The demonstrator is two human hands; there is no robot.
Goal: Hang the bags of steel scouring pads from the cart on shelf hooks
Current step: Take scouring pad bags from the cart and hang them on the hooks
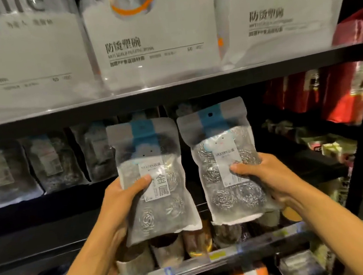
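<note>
Just below the black shelf edge (170,88), the left hand (124,196) grips the left bag (156,178) of scouring pads, thumb across its label and fingers hidden behind. The right hand (268,175) grips the right bag (226,161) the same way. Any hooks under that shelf edge are lost in shadow, so a hang hole (210,114) could miss its peg and the header could crumple. With both hands full, neither can steady the other. The cart is out of view.

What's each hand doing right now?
Left hand: grips the left bag of scouring pads.
Right hand: grips the right bag of scouring pads.
</note>
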